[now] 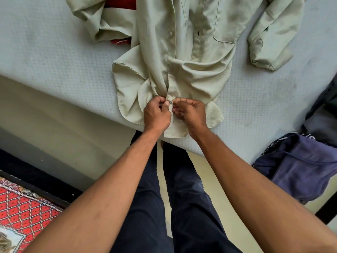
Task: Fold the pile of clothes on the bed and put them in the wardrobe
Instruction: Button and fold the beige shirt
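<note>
A pale khaki button-up shirt lies front up on the white mattress, its hem hanging over the near edge. My left hand and my right hand meet at the lower placket. Both pinch the fabric around a small button near the hem. One sleeve is bunched at the upper left; the other lies out to the upper right, cuff toward me.
A red cloth shows under the shirt's left sleeve. Dark blue clothes lie heaped at the mattress's right corner, with more dark fabric behind. A red patterned rug covers the floor at lower left. My legs stand against the bed.
</note>
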Demonstrator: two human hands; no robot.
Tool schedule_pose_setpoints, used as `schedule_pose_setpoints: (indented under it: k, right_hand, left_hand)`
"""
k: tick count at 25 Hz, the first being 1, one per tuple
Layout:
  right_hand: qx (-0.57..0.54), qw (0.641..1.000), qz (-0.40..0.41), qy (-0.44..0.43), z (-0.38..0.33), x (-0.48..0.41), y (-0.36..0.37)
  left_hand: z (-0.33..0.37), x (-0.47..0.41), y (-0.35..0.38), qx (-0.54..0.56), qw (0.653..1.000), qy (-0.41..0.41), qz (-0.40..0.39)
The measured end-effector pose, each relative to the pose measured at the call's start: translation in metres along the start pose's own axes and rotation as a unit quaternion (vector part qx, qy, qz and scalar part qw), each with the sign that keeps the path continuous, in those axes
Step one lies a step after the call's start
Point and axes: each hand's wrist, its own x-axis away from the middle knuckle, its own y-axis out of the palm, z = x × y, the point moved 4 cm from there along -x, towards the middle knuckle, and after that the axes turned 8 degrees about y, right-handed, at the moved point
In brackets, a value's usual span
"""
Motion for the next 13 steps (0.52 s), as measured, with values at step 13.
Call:
schedule_pose_setpoints:
  k: [13]
  right_hand:
    - [0.112, 0.992, -0.034, -0.053, -0.0080, -0.0042, 0.0020]
  left_hand:
    - [-0.0039, -0.0032, 0.0017, 0.184, 0.976, -0.118, -0.021]
